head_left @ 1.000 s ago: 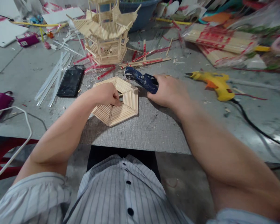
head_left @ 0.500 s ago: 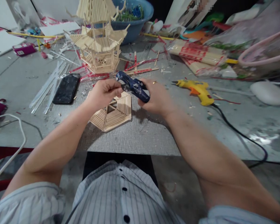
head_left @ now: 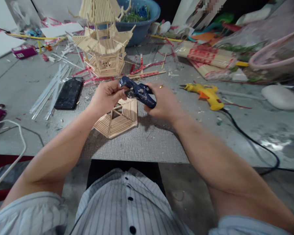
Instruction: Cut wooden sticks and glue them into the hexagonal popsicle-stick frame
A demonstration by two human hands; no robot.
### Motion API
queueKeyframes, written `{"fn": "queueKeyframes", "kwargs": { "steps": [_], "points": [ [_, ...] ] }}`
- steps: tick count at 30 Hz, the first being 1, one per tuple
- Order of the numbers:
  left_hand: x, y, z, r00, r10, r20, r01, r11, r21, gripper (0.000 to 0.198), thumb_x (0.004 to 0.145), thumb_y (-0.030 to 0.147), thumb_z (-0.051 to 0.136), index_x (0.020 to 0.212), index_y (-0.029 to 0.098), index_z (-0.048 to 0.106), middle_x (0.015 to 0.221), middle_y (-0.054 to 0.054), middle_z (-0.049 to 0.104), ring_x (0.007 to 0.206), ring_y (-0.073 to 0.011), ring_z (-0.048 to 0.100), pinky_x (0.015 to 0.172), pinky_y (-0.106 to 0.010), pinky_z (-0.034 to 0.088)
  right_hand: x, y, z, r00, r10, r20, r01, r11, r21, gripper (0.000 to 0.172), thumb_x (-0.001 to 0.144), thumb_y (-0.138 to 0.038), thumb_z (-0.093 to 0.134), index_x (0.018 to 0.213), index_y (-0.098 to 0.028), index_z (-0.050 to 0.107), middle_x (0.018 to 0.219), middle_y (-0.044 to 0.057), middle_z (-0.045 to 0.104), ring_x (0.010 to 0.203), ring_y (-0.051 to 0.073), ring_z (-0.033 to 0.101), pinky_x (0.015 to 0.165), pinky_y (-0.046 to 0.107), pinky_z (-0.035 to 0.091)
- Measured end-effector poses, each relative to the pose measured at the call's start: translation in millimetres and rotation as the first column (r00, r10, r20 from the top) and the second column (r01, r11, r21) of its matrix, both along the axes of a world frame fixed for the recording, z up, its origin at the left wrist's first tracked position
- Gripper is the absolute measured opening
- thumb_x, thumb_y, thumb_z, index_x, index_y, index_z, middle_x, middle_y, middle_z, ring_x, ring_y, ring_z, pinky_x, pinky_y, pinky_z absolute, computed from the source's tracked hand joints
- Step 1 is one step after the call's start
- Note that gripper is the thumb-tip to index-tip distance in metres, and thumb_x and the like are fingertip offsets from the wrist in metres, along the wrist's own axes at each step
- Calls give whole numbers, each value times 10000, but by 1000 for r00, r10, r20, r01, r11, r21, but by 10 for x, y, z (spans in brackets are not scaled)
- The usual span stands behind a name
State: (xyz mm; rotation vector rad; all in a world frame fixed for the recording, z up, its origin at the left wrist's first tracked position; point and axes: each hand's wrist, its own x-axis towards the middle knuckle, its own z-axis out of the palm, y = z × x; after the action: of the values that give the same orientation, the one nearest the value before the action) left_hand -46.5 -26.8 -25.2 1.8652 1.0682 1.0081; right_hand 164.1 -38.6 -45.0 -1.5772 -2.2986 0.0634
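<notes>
My right hand (head_left: 165, 103) is closed round a dark blue cutter (head_left: 138, 91) with glue smears, held above the table. My left hand (head_left: 107, 97) is pinched at the cutter's jaws, its fingertips closed on something small that I cannot make out. Under both hands lies a hexagonal roof piece of wooden sticks (head_left: 119, 119) on a grey textured mat (head_left: 142, 143). A taller stick pagoda (head_left: 101, 42) stands behind it.
A black phone (head_left: 69, 93) and clear glue sticks (head_left: 49, 93) lie left. A yellow glue gun (head_left: 207, 94) with a black cable lies right. Packs of sticks (head_left: 205, 55), a blue basin (head_left: 142, 16), a white cable (head_left: 12, 156) and scraps fill the rest.
Both hands rose from the table: the right lifted the blue cutter, the left left the hexagonal piece and met the cutter's jaws. The view tilted up slightly.
</notes>
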Motion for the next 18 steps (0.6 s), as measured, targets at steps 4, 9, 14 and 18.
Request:
{"fn": "queueKeyframes", "kwargs": {
  "steps": [4,9,14,18],
  "points": [
    [3,3,6,996,47,-70,-48,999,-7,110,827,236,574,725,196,582,593,21,526,540,-79,432,505,-218,328,5,-6,-20,1000,-11,17,11,1000,-5,668,727,-298,595,1374,-217,451,1251,130,596,1148,335,558,929,475,454],
    [12,-8,13,994,58,-91,-60,998,-12,104,819,207,578,722,186,607,603,13,557,567,-82,465,514,-208,349,6,-15,-36,999,-34,21,34,999,-3,645,724,-299,604,1352,-232,477,1262,121,595,1152,338,552,913,481,462],
    [3,-8,-10,994,56,-91,-55,998,21,160,831,223,579,677,182,596,609,6,557,574,-83,471,510,-210,350,1,-21,-40,999,-33,14,33,999,16,644,701,-271,613,1332,-213,498,1254,126,613,1142,348,566,914,490,467],
    [-24,20,-31,994,53,-100,-50,998,36,208,843,283,581,656,192,572,610,5,543,580,-89,475,526,-220,355,-9,-40,-28,999,-33,12,34,999,-4,577,706,-245,589,1279,-200,537,1209,129,643,1105,347,596,889,488,476]
  ]
}}
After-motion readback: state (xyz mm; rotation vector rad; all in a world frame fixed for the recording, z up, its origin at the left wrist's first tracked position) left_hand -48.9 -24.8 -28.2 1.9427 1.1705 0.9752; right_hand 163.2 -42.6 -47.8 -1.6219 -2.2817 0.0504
